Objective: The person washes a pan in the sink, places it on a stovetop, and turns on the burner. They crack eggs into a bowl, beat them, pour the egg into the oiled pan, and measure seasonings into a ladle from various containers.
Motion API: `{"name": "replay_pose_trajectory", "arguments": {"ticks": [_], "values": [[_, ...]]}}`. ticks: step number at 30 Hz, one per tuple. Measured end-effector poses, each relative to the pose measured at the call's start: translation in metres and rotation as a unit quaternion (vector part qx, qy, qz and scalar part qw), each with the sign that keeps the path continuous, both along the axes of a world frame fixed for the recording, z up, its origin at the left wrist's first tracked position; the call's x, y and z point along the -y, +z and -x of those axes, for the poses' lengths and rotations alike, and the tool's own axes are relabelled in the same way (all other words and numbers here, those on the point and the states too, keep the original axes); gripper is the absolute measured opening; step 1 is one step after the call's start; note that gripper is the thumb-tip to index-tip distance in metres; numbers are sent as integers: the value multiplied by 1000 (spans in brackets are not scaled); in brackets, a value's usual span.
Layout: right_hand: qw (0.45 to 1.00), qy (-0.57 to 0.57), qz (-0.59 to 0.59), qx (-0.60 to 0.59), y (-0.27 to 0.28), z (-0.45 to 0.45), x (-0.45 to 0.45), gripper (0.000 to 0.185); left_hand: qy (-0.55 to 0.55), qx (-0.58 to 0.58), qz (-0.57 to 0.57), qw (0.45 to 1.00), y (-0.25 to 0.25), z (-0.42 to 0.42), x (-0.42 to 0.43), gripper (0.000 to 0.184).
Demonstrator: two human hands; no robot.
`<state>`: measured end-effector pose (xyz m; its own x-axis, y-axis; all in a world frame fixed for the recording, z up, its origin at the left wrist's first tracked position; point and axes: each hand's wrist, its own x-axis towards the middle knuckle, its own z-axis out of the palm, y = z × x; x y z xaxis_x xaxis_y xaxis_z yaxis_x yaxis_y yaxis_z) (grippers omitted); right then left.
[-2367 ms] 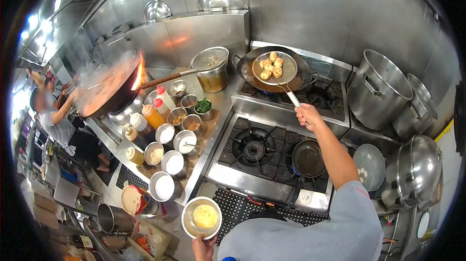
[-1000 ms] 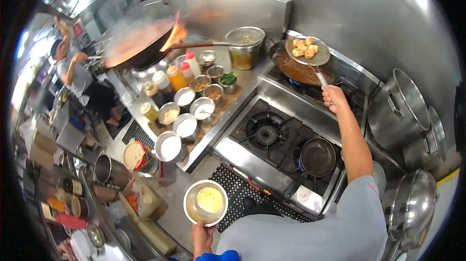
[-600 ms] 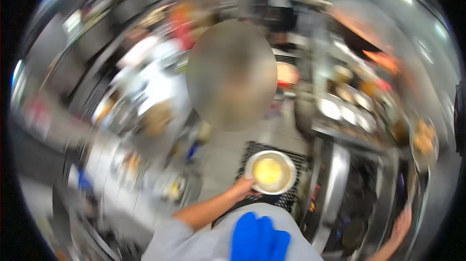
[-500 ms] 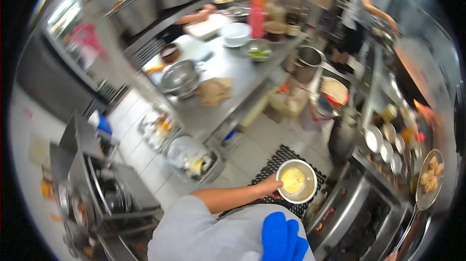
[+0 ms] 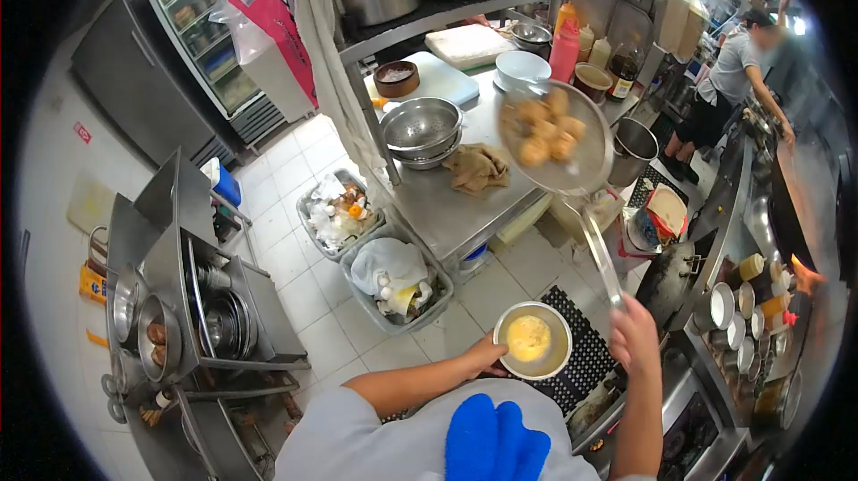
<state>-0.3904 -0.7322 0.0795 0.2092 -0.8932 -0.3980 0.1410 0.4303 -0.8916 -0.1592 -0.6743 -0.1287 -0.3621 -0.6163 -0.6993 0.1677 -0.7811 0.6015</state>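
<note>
My left hand (image 5: 485, 357) grips the side of a metal bowl (image 5: 560, 349) in front of my body. A pale yellow mixture (image 5: 528, 339), resembling beaten egg, lies in its bottom. Fingers of my right hand (image 5: 635, 338) wrap round the long handle of a skimmer (image 5: 590, 162), raised over the floor and the corner of the steel table. Several browned, round fried pieces (image 5: 545, 134) sit in its mesh head, slightly blurred by motion. The skimmer is farther from me than the bowl, and the two do not touch.
On the steel table (image 5: 438, 213) are stacked colanders (image 5: 424, 128), a brown cloth (image 5: 476, 168) and a white bowl (image 5: 522, 70). Waste bins (image 5: 393, 320) stand left of it. Flame (image 5: 807, 277) rises at the right-hand stove, near seasoning containers (image 5: 722, 305). A co-worker (image 5: 735, 79) stands beyond.
My right hand has brought the skimmer with the fried pieces from the far right, over the stove, leftward to the table's corner. My left hand still holds the bowl. The view has turned right.
</note>
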Motion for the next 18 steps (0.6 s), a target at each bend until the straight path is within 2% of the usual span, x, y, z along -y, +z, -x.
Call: {"name": "replay_pose_trajectory", "arguments": {"ticks": [5, 7, 8, 10, 11, 13, 14, 16, 18], "values": [[989, 131, 68, -21, -25, -95, 93, 36, 81, -17, 34, 996, 15, -28, -14, 61], [975, 160, 129, -88, -32, -121, 118, 32, 131, -13, 28, 991, 6, -37, -21, 62], [975, 161, 130, -86, -36, -131, 125, 32, 126, -2, 18, 992, 7, -42, -22, 63], [940, 146, 208, -230, -42, -148, 136, 32, 135, 1, 15, 991, 3, -49, -27, 64], [939, 147, 210, -228, -43, -154, 140, 32, 143, 2, 11, 990, 1, -51, -28, 64], [889, 136, 258, -353, -49, -162, 144, 35, 156, 8, 3, 988, 5, -54, -30, 62], [890, 135, 258, -352, -62, -164, 148, 35, 164, 5, 3, 986, 4, -55, -31, 63], [823, 108, 366, -422, -87, -165, 155, 39, 171, 1, 4, 985, 0, -57, -30, 64], [813, 103, 367, -440, -88, -167, 151, 41, 175, -8, 9, 984, -4, -58, -30, 64]]}}
